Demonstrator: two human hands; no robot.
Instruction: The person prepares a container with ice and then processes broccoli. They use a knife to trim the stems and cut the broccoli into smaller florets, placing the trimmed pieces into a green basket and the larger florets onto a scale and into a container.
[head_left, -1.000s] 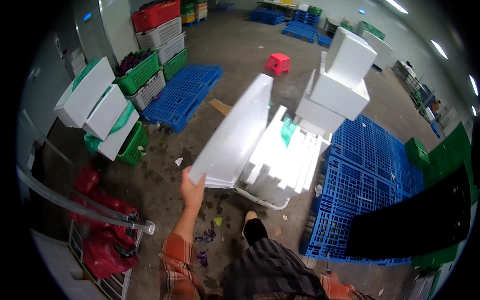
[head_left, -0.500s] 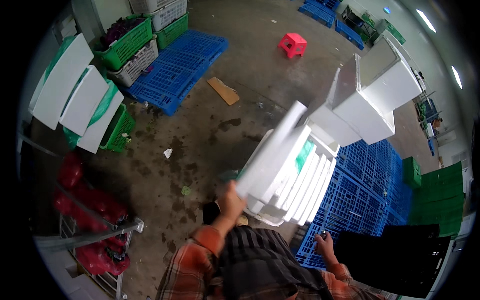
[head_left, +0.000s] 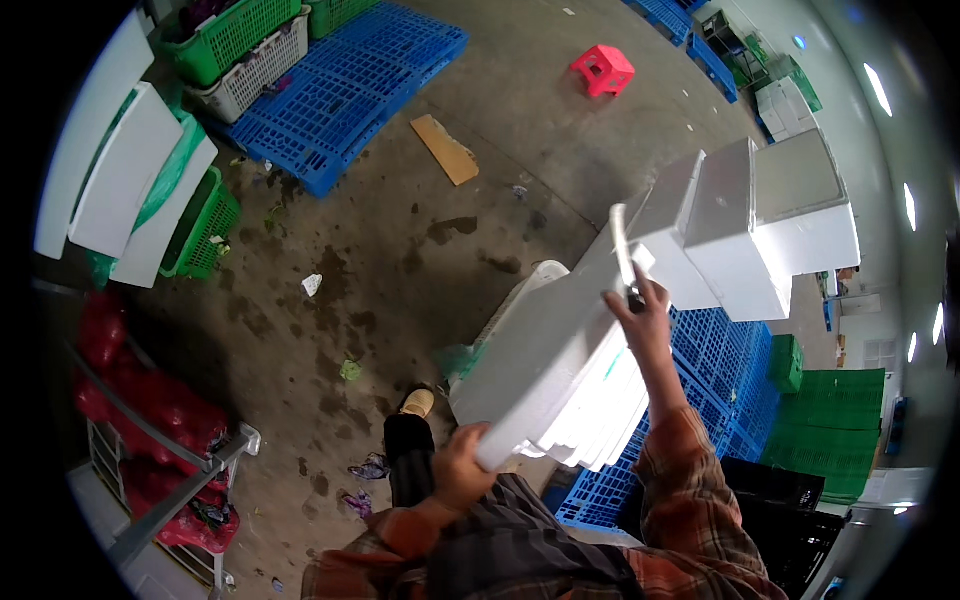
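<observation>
My left hand [head_left: 463, 468] is closed round the near end of a white foam lid [head_left: 545, 365], which stands tilted on its edge. My right hand [head_left: 645, 315] is by the lid's far end, closed on a dark-handled tool with a long pale blade, which looks like a knife [head_left: 621, 240]. Motion blurs it slightly. More white foam lids [head_left: 600, 420] stand on edge in a row just right of the held one. They sit in a pale basket [head_left: 500, 315], mostly hidden by the lid.
White foam boxes [head_left: 735, 225] are stacked beyond the basket. Blue pallets [head_left: 735, 345] lie to the right. At left are more foam lids [head_left: 125, 170], a green basket [head_left: 205, 225] and red net sacks [head_left: 150, 400] on a metal cart. A red stool [head_left: 603, 70] stands farther off.
My right hand has risen from low at the right to the lid's far end, bringing the tool with it. My left hand keeps hold of the lid, which has swung lower. The view has shifted.
</observation>
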